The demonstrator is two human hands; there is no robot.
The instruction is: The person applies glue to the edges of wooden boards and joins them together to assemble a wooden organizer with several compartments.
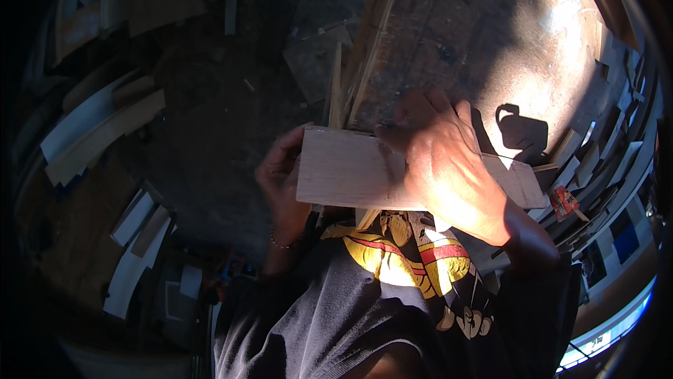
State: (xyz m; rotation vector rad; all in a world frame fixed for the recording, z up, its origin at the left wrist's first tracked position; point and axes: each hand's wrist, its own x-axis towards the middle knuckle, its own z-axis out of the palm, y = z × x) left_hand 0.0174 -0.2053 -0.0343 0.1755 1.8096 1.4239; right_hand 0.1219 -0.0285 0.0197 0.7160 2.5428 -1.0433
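Observation:
A pale flat wooden board [343, 169] lies across the near edge of a dark worn workbench [449, 50], just in front of my chest. My left hand [279, 172] grips the board's left end, fingers curled around its edge. My right hand [442, 162] presses down flat on the board's right half, in bright sunlight, fingers pointing away from me. A thin upright strip of wood [336, 92] stands behind the board, next to the bench's left edge.
Several offcuts and planks [98, 134] lie scattered on the dark floor to the left. More wood scraps and strips [596, 148] are stacked along the right side. A shadow of a head-worn device [522, 130] falls on the bench.

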